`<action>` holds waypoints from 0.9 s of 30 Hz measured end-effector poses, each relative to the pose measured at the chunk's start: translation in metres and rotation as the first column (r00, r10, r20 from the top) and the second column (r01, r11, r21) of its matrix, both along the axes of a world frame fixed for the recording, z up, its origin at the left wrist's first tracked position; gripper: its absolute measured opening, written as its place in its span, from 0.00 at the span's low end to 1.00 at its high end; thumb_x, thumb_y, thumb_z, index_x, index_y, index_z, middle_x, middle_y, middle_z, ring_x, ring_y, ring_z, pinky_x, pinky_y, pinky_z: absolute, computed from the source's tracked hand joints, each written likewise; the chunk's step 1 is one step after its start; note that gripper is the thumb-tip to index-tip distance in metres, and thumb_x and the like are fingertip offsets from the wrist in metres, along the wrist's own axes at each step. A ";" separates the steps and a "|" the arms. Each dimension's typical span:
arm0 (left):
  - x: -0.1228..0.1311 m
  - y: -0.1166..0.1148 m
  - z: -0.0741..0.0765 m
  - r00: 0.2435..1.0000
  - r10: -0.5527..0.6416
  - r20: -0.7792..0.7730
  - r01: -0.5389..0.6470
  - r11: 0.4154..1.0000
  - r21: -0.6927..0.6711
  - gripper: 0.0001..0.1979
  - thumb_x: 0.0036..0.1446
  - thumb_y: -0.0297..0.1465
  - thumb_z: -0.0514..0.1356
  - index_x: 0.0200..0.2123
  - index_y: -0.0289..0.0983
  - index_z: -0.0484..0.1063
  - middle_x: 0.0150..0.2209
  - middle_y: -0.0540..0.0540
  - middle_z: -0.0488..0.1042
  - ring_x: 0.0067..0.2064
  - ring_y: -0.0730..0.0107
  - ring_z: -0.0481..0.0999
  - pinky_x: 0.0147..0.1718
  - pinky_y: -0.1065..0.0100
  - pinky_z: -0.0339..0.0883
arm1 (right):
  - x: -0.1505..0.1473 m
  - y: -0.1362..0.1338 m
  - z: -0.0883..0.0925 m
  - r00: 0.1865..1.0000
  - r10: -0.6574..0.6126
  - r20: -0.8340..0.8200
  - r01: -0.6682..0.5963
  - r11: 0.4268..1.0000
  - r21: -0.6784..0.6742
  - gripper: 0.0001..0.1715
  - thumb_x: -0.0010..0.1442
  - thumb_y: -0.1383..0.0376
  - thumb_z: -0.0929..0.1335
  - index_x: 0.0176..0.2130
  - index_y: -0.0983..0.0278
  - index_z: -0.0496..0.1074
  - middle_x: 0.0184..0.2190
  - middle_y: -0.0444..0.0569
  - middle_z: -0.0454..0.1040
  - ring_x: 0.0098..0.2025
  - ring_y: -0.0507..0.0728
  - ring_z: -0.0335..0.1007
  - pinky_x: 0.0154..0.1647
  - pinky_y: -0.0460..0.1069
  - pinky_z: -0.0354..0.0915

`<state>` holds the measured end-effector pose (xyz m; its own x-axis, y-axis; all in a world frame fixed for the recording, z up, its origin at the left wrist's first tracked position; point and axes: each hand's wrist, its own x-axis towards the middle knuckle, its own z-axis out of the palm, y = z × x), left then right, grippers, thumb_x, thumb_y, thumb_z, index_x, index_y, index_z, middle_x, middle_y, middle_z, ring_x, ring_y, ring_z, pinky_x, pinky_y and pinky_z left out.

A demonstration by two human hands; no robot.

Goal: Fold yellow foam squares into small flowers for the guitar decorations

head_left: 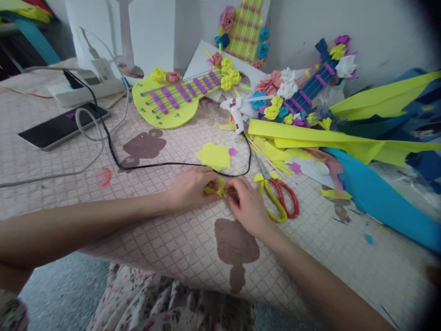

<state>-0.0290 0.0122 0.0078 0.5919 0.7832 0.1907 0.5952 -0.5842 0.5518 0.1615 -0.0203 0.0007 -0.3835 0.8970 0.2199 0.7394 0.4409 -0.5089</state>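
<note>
Between my two hands is a small piece of yellow crepe paper (pixel 220 187), partly hidden by the fingers. My left hand (pixel 193 187) pinches its left side, while the fingers of my right hand (pixel 248 202) close on its right edge. Just beyond them lies a stack of cut yellow paper pieces (pixel 215 155) with a purple scrap (pixel 233 151) at its side. Scissors with one yellow and one red handle (pixel 278 195) rest right of my right hand. A white glue gun (pixel 234 112) stands farther back, its black cord (pixel 165 163) running behind my hands.
A yellow paper guitar (pixel 168 103) lies at the back, with a blue flowered one (pixel 306 94) to its right. Yellow paper strips (pixel 330 138) and a blue strip (pixel 382 197) spread over the right side. A phone (pixel 64 126) and a power strip (pixel 89 89) sit at left.
</note>
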 end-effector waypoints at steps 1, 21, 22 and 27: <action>-0.001 0.000 0.000 1.000 0.003 0.011 -0.003 1.000 -0.020 0.04 0.50 0.27 0.62 0.31 0.34 0.70 0.30 0.49 0.70 0.31 0.72 0.68 0.29 0.71 0.58 | 0.000 0.000 0.000 1.000 0.005 -0.001 -0.005 1.000 0.000 0.07 0.57 0.72 0.63 0.36 0.61 0.62 0.36 0.49 0.68 0.38 0.57 0.67 0.35 0.51 0.63; -0.009 0.003 -0.001 0.996 0.050 0.074 -0.046 0.997 -0.060 0.09 0.53 0.28 0.59 0.39 0.33 0.69 0.40 0.45 0.66 0.26 0.79 0.65 0.29 0.71 0.63 | 0.001 -0.001 -0.003 0.986 -0.092 -0.141 0.099 0.994 0.045 0.10 0.57 0.70 0.64 0.41 0.61 0.64 0.37 0.50 0.69 0.34 0.56 0.68 0.34 0.51 0.63; -0.009 0.003 -0.001 0.996 0.044 0.078 -0.040 0.998 -0.057 0.09 0.53 0.27 0.59 0.39 0.33 0.69 0.40 0.45 0.66 0.26 0.79 0.65 0.29 0.71 0.63 | 0.001 -0.001 -0.003 0.986 -0.091 -0.140 0.098 0.994 0.045 0.10 0.57 0.70 0.64 0.42 0.61 0.64 0.37 0.50 0.69 0.34 0.56 0.68 0.34 0.51 0.64; -0.008 0.003 -0.002 0.991 0.081 0.108 -0.071 0.994 -0.089 0.08 0.51 0.26 0.60 0.36 0.34 0.68 0.34 0.49 0.68 0.27 0.78 0.65 0.29 0.72 0.63 | 0.001 -0.002 -0.003 0.985 -0.091 -0.145 0.099 0.994 0.049 0.13 0.57 0.70 0.64 0.44 0.61 0.64 0.39 0.50 0.69 0.35 0.56 0.69 0.34 0.52 0.64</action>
